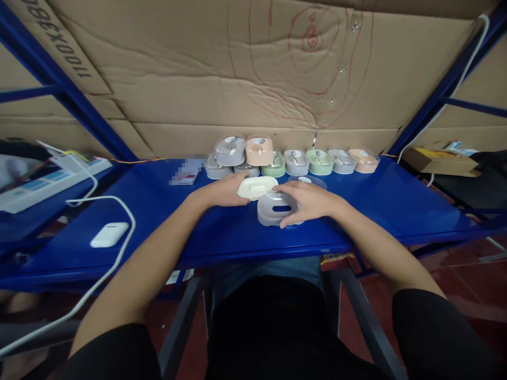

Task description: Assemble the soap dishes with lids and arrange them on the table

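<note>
My left hand (227, 191) is closed on one end of a cream oval tray (258, 187) with a raised middle. My right hand (312, 200) grips the right side of a grey rounded box (269, 214) with an oval slot in its top. The tray sits just behind and left of the grey box, near the tips of my right fingers; whether they touch it I cannot tell. Behind my right hand lies a clear lid (308, 181) with a round sticker, partly hidden by the hand.
Several rounded boxes with clear lids, such as a peach box (259, 152) and a green box (320, 162), line the back of the blue table (380, 211), some stacked. At left are a white earbud case (110, 235), a white cable (129, 227) and a pixelated flat item (185, 173).
</note>
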{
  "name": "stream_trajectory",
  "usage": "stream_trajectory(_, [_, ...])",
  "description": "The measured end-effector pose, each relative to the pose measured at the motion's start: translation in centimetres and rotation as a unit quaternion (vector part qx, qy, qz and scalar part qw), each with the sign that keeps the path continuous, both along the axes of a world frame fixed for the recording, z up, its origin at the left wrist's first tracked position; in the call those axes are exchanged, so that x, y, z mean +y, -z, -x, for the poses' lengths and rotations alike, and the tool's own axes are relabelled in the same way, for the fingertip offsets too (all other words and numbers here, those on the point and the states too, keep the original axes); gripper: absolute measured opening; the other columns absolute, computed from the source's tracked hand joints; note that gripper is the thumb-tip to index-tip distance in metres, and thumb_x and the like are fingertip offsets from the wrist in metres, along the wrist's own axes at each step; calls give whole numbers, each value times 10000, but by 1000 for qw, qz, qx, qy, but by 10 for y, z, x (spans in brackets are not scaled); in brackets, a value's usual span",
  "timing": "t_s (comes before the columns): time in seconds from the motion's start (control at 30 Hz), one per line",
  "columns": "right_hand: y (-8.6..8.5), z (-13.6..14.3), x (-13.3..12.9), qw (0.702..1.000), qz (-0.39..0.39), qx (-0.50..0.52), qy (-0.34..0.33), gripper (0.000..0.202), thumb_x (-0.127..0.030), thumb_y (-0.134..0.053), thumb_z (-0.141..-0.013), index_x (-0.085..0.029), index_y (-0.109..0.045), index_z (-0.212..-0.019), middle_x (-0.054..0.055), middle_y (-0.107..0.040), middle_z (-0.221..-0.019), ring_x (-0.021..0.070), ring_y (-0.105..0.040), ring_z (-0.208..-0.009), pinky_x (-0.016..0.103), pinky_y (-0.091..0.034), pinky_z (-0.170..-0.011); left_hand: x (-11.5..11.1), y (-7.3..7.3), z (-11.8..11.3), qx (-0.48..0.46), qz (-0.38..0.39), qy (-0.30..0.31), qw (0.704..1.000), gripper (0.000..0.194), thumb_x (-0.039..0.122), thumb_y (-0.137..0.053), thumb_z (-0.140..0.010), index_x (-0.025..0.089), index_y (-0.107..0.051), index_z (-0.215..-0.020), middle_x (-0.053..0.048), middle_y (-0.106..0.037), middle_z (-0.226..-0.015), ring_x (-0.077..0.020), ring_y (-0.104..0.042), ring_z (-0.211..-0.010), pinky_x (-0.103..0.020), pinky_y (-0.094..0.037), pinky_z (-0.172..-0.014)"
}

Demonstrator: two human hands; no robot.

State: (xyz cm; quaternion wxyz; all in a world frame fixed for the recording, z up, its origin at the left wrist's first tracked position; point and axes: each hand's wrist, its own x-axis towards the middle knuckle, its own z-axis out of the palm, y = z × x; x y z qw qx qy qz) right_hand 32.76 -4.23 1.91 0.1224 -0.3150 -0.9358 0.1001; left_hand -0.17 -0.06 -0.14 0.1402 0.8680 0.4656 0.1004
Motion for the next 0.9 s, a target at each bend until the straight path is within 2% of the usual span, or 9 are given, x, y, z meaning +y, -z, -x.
stream_trajectory(0.07, [-6,-8,6,998,-23,18,56,798,-819,-768,-1011,-172,-765,-1479,187,-848,-1380,382,-811,-1236,469,-624,-1011,0,1,1,1,0,0,1000,1013,602,-815,-837,199,-495,-1710,-261,-643,-1720,-530,-637,-1580,-694,-529,-1311])
stream_trajectory(0.13, [-11,-19,16,986,-56,6,154,633,-732,-626,-1124,-168,-795,-1357,194,-856,-1313,382,-813,-1212,471,-616,-985,1,3,3,-4,0,-2,1000,1050,623,-824,-839,203,-474,-1735,-261,-621,-1744,-526,-627,-1591,-689,-516,-1323])
stream_trajectory(0.2, [-10,-32,30,968,-68,-57,234,585,-684,-652,-1111,-151,-800,-1298,228,-849,-1300,419,-805,-1223,496,-621,-963,3,5,5,-9,3,-5,1000,1070,634,-839,-832,200,-476,-1741,-266,-617,-1743,-533,-617,-1595,-698,-514,-1318])
stream_trajectory(0.27, [-4,-41,44,958,-43,-126,253,610,-690,-771,-1025,-147,-797,-1302,246,-847,-1307,445,-803,-1218,518,-640,-937,6,7,6,-17,1,0,1000,1063,640,-847,-830,210,-490,-1735,-265,-628,-1729,-541,-611,-1591,-724,-517,-1300])
stream_trajectory(0.43, [9,-53,63,969,-19,-119,217,709,-681,-931,-866,-191,-797,-1361,212,-857,-1312,440,-817,-1185,550,-689,-915,11,12,8,-44,-10,18,999,954,650,-900,-793,265,-615,-1619,-232,-731,-1583,-547,-677,-1489,-745,-545,-1240])
stream_trajectory(0.53, [1,-59,58,976,-23,-68,208,803,-710,-927,-859,-161,-789,-1429,237,-853,-1315,472,-814,-1186,614,-685,-972,13,13,8,-60,-9,21,998,923,653,-912,-776,272,-644,-1573,-217,-761,-1525,-537,-693,-1459,-736,-555,-1222])
stream_trajectory(0.6, [-6,-59,50,985,-32,0,167,864,-733,-892,-898,-161,-751,-1530,230,-847,-1360,459,-809,-1190,637,-668,-1035,12,12,8,-68,-6,22,997,915,655,-908,-774,261,-648,-1557,-213,-760,-1537,-530,-687,-1475,-722,-546,-1238])
stream_trajectory(0.77, [-9,-35,24,994,-32,103,-10,903,-707,-914,-891,-242,-707,-1635,164,-779,-1547,417,-739,-1383,625,-584,-1231,7,8,5,-67,-15,30,997,824,671,-864,-815,245,-672,-1493,-205,-775,-1523,-521,-698,-1465,-680,-579,-1216])
stream_trajectory(0.9, [0,-11,6,996,-33,75,-35,901,-678,-897,-904,-198,-707,-1641,199,-745,-1534,441,-704,-1426,632,-576,-1245,3,5,1,-38,-20,24,999,781,670,-825,-847,231,-670,-1474,-218,-773,-1514,-520,-722,-1424,-681,-602,-1187])
